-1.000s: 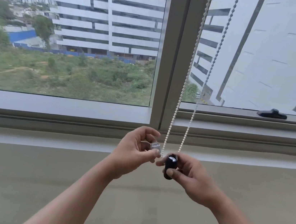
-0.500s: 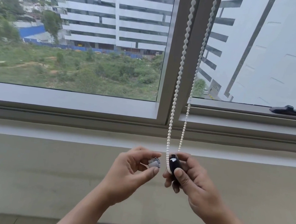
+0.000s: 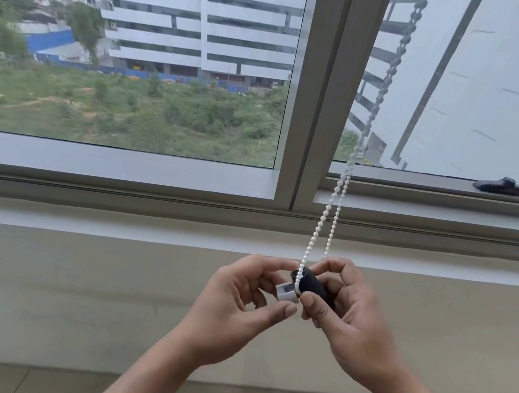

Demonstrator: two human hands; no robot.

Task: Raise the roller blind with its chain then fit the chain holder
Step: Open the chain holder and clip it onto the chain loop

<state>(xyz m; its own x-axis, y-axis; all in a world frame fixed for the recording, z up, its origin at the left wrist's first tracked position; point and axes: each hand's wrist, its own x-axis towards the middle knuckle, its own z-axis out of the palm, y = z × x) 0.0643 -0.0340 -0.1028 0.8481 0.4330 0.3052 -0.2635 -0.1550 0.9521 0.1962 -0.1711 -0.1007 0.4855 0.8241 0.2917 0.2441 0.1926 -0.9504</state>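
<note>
Soft daylight through window, wide-angle edge warp

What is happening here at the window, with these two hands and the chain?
A person stands at a window and is fitting a holder onto the blind's white bead chain. The right hand grips the black chain holder, with the chain's bottom loop lying around its end. The left hand pinches a small white cap against that same end. Whether the cap is fully seated cannot be told.
</note>
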